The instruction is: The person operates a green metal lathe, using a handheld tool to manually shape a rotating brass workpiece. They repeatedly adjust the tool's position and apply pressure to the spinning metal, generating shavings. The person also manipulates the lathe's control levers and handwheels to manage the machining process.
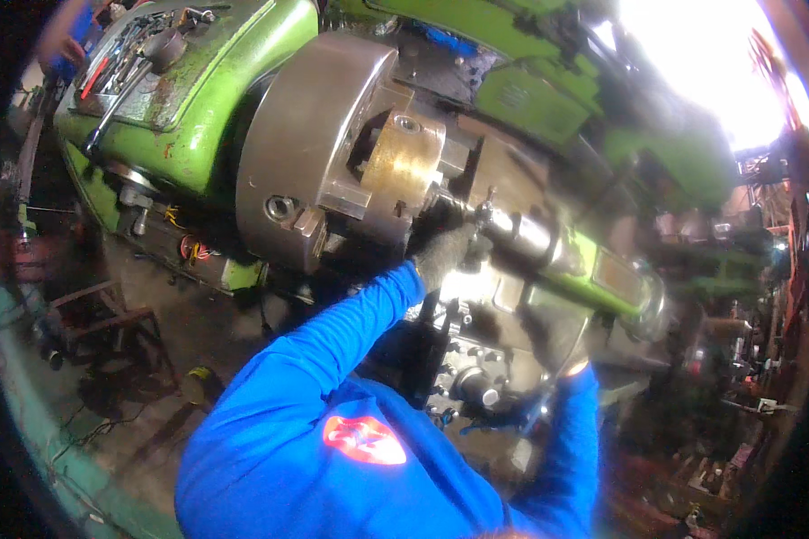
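A large steel lathe chuck (310,144) holds a brass-coloured cylinder (406,162) in its jaws. A shiny steel spindle (523,235) on the green tailstock (602,274) points toward the cylinder's right face. My left hand (442,254), in a dark grey glove, is at the narrow tool end between cylinder and spindle. Its fingers look closed there, but what they grip is hidden. Lower right, my right hand (555,334), also gloved, lies over the metal carriage (508,292). Motion blur smears its fingers.
Left of the chuck, the green headstock (202,117) carries loose tools (126,76) and a long lever (117,112). Below my hands are the carriage's bolted tool post (476,382) and handles. A rusty metal stand (108,314) is on the floor at left.
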